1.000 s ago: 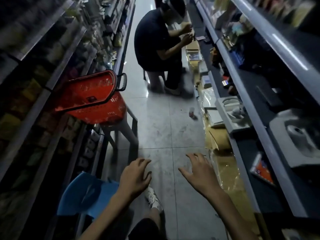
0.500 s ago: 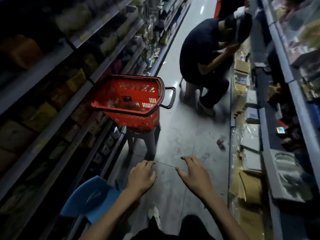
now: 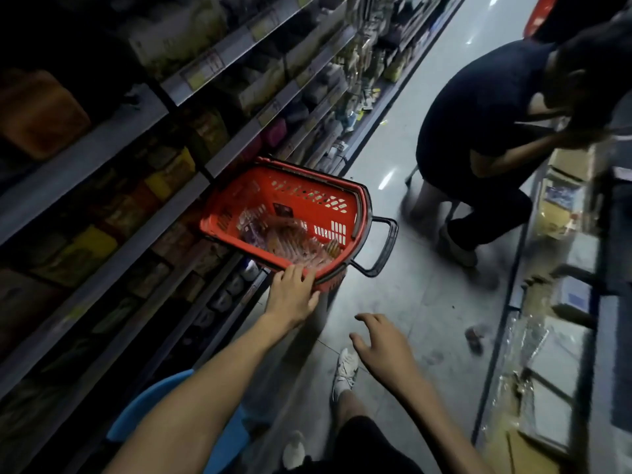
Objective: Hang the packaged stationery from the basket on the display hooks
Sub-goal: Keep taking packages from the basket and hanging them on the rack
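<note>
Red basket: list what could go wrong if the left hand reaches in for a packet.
1. The red basket sits tilted, and the left hand lies on its near rim; pressing down could tip it further.
2. The clear packets overlap in a loose heap, so lifting one may drag others out.
3. The right hand hangs open away from the basket, so nothing steadies it.

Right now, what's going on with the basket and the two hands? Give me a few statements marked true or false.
1. The red basket holds clear packets. True.
2. The left hand touches the basket's near rim. True.
3. The right hand holds a packet. False: it is empty, with its fingers spread.
4. Nobody else is in view. False: a seated person in dark clothes is beyond the basket.
</note>
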